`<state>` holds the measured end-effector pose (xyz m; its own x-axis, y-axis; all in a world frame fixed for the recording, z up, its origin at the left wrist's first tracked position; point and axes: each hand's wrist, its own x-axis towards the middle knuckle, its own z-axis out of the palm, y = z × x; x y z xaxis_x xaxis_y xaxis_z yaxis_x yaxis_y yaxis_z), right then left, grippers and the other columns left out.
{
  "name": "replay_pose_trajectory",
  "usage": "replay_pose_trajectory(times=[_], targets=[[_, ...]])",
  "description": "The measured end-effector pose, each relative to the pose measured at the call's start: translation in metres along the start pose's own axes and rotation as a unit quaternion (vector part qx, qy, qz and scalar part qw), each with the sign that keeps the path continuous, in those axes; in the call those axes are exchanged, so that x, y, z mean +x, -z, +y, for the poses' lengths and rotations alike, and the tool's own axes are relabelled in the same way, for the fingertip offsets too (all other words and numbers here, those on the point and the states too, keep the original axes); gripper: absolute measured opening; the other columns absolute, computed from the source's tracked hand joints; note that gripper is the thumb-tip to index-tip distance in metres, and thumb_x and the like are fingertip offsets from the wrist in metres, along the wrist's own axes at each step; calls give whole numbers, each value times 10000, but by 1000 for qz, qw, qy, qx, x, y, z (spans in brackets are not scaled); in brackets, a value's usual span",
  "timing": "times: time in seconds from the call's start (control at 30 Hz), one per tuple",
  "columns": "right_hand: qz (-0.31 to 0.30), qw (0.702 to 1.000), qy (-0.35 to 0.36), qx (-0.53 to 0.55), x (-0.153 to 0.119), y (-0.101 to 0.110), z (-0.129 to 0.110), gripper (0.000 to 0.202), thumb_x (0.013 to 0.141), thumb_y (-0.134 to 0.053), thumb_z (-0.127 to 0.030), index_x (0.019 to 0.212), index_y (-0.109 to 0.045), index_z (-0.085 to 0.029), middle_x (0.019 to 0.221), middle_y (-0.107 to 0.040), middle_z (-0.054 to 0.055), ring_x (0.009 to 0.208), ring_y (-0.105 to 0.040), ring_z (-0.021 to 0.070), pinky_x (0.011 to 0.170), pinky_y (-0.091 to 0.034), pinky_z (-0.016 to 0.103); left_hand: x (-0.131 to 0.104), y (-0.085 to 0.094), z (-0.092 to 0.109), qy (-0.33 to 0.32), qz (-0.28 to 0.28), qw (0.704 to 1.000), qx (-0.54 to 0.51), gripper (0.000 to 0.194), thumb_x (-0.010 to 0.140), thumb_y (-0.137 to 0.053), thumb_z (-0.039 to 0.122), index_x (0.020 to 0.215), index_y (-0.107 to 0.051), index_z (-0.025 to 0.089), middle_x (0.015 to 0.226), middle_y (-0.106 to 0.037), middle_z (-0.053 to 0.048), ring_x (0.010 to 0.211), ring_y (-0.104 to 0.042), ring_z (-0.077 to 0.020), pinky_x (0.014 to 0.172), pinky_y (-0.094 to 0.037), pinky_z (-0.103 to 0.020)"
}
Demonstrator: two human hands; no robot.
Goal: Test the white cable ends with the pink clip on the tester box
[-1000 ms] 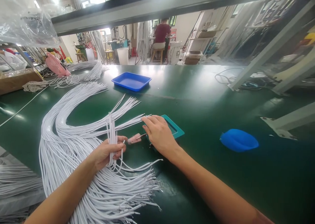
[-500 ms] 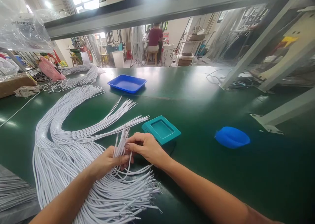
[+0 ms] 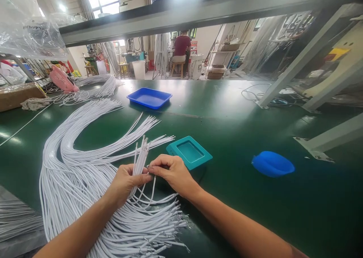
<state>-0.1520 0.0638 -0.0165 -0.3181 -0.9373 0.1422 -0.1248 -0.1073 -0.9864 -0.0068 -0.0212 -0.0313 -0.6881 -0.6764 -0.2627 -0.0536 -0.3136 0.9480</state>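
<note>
A small upright bunch of white cables (image 3: 140, 157) is gripped in my left hand (image 3: 127, 180), its tips rising above the thumb. My right hand (image 3: 171, 173) meets it from the right, thumb and forefinger pinched on the end of a single white cable (image 3: 154, 188) that hangs down in a curve. The very tip is hidden by the fingers. Beneath both hands spreads a large heap of white cables (image 3: 85, 178), their trimmed ends fanned towards the right. Just behind my right hand sits a teal square device with a recessed top (image 3: 190, 152).
A blue tray (image 3: 149, 98) lies farther back on the green table (image 3: 232, 129). On the right are a blue rounded container (image 3: 273, 163) and white metal legs (image 3: 314, 150). A pink basket (image 3: 62, 79) and a cardboard box (image 3: 21, 95) stand far left. One person (image 3: 182, 48) sits beyond the table.
The view has shifted slightly, moving the scene a little right and down. My right fingers have drawn a short way from the bunch, still pinching the single cable.
</note>
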Motion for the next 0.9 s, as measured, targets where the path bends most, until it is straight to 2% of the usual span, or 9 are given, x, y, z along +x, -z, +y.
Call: replay_pose_trajectory(times=[0.07,0.17,0.23,0.33,0.47,0.57,0.67,0.8,0.9], targets=[[-24,993,-38,110,-1,-3,2,122,640,-682,-272,660,-677,-152,668,-634,17,659,-551,128,664,-428,266,0,1,1,0,-13,1000,-16,152,556,-767,162,670,-672,127,535,-549,16,490,-407,-52,492,-303,-187],[-68,948,-122,288,0,-8,6,155,606,-709,-275,670,-672,-138,641,-618,11,632,-545,111,686,-424,268,-2,2,4,-8,-49,998,-24,123,609,-735,184,687,-672,114,584,-574,-8,527,-421,-60,507,-304,-184],[-95,926,-158,330,1,-7,8,171,609,-711,-285,666,-666,-130,619,-590,3,600,-522,93,653,-414,251,-2,3,5,-12,-66,997,-25,113,638,-714,200,684,-669,108,610,-584,-19,537,-426,-62,509,-300,-183],[-99,953,-132,254,5,2,5,251,619,-715,-288,814,-673,-136,694,-583,5,618,-498,84,637,-401,241,-3,3,6,-9,-65,998,-23,115,671,-687,219,689,-662,109,581,-556,-3,498,-390,-49,480,-264,-180],[-99,993,4,68,7,14,-6,480,544,-770,-218,1005,-636,-216,804,-552,-11,701,-490,102,682,-409,252,-2,5,6,-5,-68,998,-10,128,695,-663,227,673,-650,101,526,-523,6,455,-336,-38,459,-225,-185],[-110,992,58,6,4,13,-9,229,629,-715,-235,853,-692,-194,781,-565,8,705,-512,116,666,-419,258,-2,7,5,5,-84,996,-10,113,682,-671,212,675,-647,102,541,-548,-4,447,-324,-33,452,-204,-185],[-97,992,23,71,1,4,-5,116,662,-684,-261,715,-699,-159,717,-611,23,668,-557,130,668,-442,280,-2,7,5,12,-101,995,-13,106,675,-676,207,677,-642,106,568,-563,-12,452,-323,-32,444,-186,-185],[-16,972,-84,220,-1,-8,-1,184,524,-770,-264,610,-673,-132,574,-630,10,567,-576,130,651,-458,293,-1,7,5,13,-111,994,-21,112,675,-678,214,695,-639,111,591,-549,-6,473,-330,-35,451,-196,-181],[15,956,-107,273,-2,-15,-1,197,515,-771,-271,576,-660,-120,536,-627,12,530,-564,115,628,-454,275,0,7,5,13,-108,994,-32,120,681,-674,222,700,-634,111,605,-529,-1,480,-323,-35,451,-198,-178]])
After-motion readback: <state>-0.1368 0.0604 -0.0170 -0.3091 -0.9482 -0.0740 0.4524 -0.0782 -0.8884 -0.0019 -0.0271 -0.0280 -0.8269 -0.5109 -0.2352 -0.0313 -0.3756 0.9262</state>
